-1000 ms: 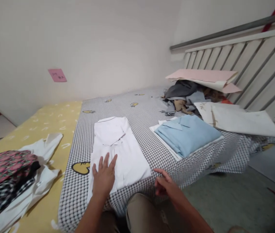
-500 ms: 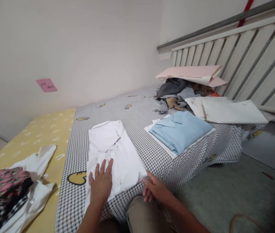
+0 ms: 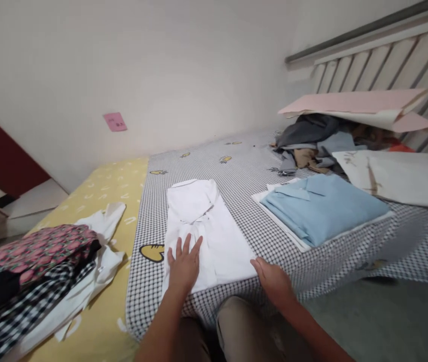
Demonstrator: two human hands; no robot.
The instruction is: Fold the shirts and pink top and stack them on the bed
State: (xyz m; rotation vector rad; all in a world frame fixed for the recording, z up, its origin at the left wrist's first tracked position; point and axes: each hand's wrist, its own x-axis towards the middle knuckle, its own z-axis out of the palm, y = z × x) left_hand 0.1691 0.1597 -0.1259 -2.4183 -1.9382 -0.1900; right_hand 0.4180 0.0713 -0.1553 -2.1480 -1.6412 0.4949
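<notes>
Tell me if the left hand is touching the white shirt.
Touching. The head view shows the left hand lying flat on the folded front of the white shirt, with no gap between them.

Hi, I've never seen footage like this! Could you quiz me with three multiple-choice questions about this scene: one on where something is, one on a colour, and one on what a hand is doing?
1. Where does the blue shirt lie?
A. On the floor
B. On a flat white backing on the checked bedsheet
C. On the left hand

2. What colour is the note on the wall?
A. Green
B. Blue
C. Pink

3. What is the left hand doing?
A. Resting flat on a folded white shirt
B. Holding a shirt up in the air
C. Touching the wall

Answers:
1. B, the shirt sits on the backing, which lies on the bedsheet.
2. C, the note is plainly pink.
3. A, its fingers are spread on the shirt.
</notes>
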